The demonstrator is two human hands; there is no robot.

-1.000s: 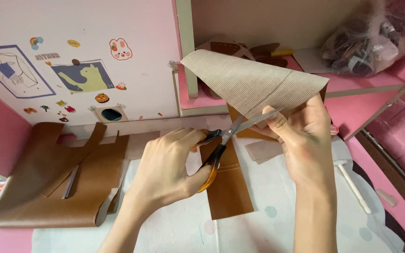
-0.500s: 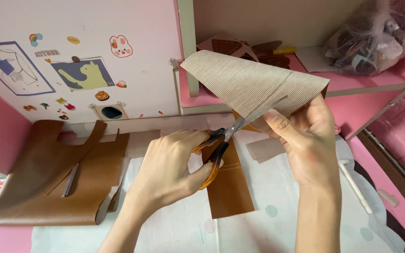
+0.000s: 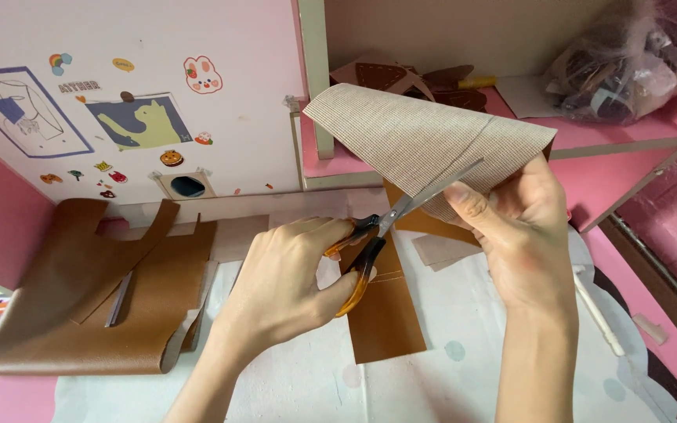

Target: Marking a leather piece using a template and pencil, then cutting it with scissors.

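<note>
At the left edge of the surface (image 3: 291,392) lies a stack of brown leather pieces (image 3: 88,305), smooth and soft, with rounded corners; a thin grey strip lies on top of it, and I cannot tell what this strip is. Behind it stands a white panel with stickers (image 3: 143,110).

My left hand (image 3: 284,290) is in the middle, above the surface. Its grip is pressed together around the amber handles of the scissors (image 3: 385,235); my fingers hide most of the handle loops. The metal blades are spread a little and reach up to the right, into the sheet.

Under the scissors a flat brown rectangle of leather (image 3: 385,321) lies on the surface, with a pale stitched line across it.

My right hand (image 3: 523,235) pinches the beige woven sheet (image 3: 425,141) between thumb and fingers. The sheet is held in the air, above the far edge of the surface. It has a fine grid texture and it is curled over, so its lower side is hidden.

On the pink shelf (image 3: 613,133) at the far right stands a clear plastic bag (image 3: 628,63); its contents are hard to make out.
</note>
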